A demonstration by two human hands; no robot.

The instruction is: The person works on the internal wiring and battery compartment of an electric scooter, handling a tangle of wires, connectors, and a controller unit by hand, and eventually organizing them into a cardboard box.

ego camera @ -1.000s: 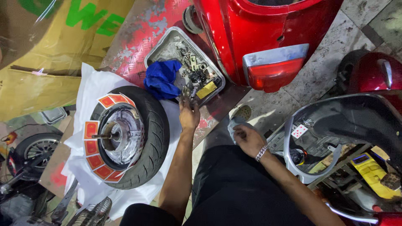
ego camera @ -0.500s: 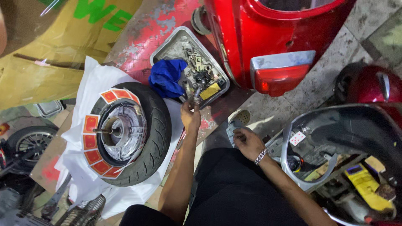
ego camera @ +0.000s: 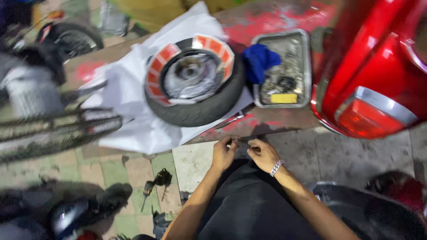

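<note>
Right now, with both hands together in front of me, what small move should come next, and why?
Probably hold the hands steady and check the grip first. The left hand and right hand meet fingertip to fingertip over the floor, pinching something too small and blurred to identify. The tray of small parts sits ahead beside the tyre, so anything dropped could be hard to find.

Both hands (ego camera: 243, 153) meet below the tyre (ego camera: 195, 84).

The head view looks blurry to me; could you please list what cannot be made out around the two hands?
- Whatever the left hand and right hand pinch: too small, covered by fingers.
- Contents of the metal tray: blurred, partly under the blue cloth.
- Red scooter: cut off by the right edge.
- Left side: motion blur.
</note>
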